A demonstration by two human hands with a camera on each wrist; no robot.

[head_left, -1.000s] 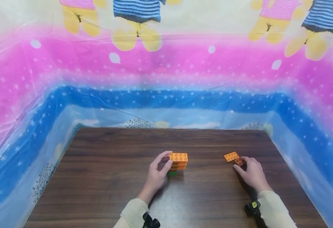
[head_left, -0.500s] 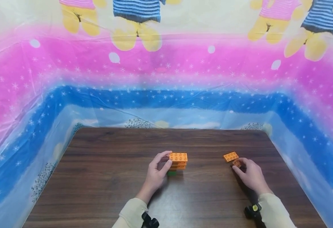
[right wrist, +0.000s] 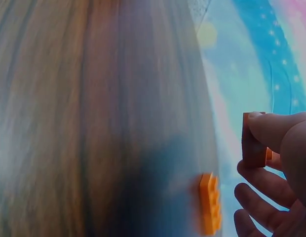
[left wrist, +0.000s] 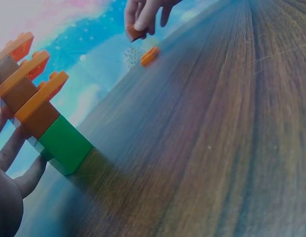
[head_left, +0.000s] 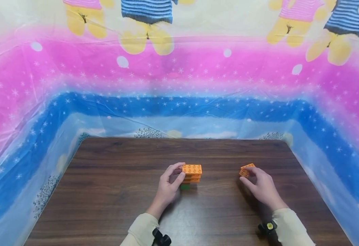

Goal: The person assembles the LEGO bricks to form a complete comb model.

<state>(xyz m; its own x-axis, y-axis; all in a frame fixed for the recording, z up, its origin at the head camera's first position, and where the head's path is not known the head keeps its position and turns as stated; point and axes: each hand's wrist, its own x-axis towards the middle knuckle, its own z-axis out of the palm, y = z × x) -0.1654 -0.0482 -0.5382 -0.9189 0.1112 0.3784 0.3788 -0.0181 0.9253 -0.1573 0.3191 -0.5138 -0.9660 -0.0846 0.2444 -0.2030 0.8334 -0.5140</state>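
Note:
Near the middle of the table stands an upright tower of toy building bricks (head_left: 193, 169). Its base is a green brick (left wrist: 65, 144); above it, orange bricks stack with the longer ones jutting out to one side. My left hand (head_left: 168, 186) holds the tower from its left side, thumb near the top, fingertips along the back. Off to the right, my right hand (head_left: 264, 188) pinches a small orange brick (right wrist: 254, 145) between thumb and fingers, raised above the tabletop. A longer orange brick (right wrist: 209, 203) lies on the table below it, partly covered in the head view.
The dark wood-grain table (head_left: 121, 164) reaches back to a printed cloth (head_left: 154, 112) hung around its far and side edges. Small black cameras are strapped on both wrists.
My right hand has picked the small orange brick up off the table and carried it left, where it now overlaps the longer brick. My left hand stays on the tower.

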